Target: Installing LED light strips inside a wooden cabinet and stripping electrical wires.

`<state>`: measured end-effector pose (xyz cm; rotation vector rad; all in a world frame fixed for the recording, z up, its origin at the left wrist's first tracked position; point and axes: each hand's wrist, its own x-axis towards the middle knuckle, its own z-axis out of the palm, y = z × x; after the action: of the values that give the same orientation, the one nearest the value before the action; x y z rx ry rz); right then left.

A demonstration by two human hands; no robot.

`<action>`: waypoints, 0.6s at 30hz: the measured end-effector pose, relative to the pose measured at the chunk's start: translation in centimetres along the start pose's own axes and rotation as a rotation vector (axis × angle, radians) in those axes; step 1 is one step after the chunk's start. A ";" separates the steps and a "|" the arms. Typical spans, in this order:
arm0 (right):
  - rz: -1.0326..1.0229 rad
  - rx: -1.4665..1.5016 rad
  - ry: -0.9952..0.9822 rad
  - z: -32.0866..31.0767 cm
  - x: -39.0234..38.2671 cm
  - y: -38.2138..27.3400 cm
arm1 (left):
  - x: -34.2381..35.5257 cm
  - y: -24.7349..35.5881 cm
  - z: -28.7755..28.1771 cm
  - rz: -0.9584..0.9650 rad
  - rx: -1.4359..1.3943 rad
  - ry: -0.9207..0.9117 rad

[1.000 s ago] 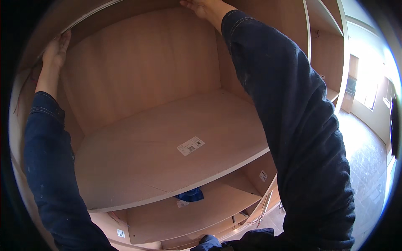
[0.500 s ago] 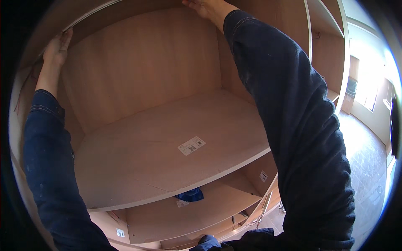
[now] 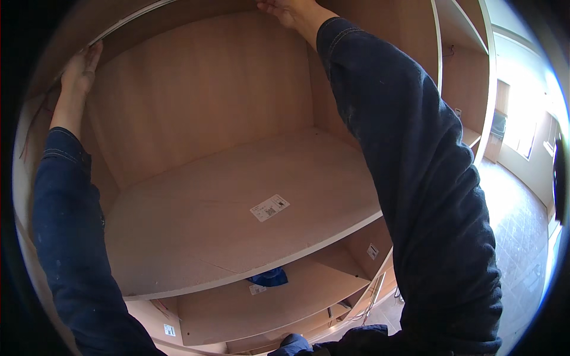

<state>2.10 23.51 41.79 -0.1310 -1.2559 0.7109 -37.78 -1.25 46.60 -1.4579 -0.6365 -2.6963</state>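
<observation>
Overhead, a pale narrow strip (image 3: 127, 19) runs along the front edge of the cabinet's upper board (image 3: 196, 7). My left hand (image 3: 79, 70) reaches up at the far left, its stretched fingers touching the underside by the strip's end. At the top edge of the picture, my right hand (image 3: 285, 12) is raised near the same board, palm up, with its fingers stretched to the left. Part of that hand is cut off, so its contact with the board cannot be seen. Nothing shows in either palm.
Below my arms lies a wide wooden shelf (image 3: 178, 237) with a white label (image 3: 269, 208). Dark blue cloth (image 3: 268, 277) rests in the compartment underneath. Thin wires (image 3: 35, 121) hang at the left side. More cabinet shelving (image 3: 466, 77) and a tiled floor (image 3: 516, 237) are at the right.
Both hands stay almost where they were. My right forearm and the view have shifted very slightly.
</observation>
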 end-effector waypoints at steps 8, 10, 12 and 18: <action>-0.016 -0.039 0.009 -0.2 0.0 0.1 | 0.5 -0.4 0.1 -0.008 -0.034 0.015; -0.022 -0.048 0.009 -0.2 -0.2 0.1 | 0.6 -0.3 -0.1 -0.011 -0.041 0.001; -0.027 -0.059 0.011 -0.1 -0.2 0.0 | 0.7 -0.4 -0.3 -0.017 -0.048 -0.012; -0.036 -0.085 0.016 0.3 -0.5 0.3 | 1.7 -0.3 -1.4 -0.039 -0.016 -0.050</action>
<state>1.65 23.38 41.32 -0.1828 -1.2708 0.6242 -39.91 -1.13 47.24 -1.5379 -0.6543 -2.7079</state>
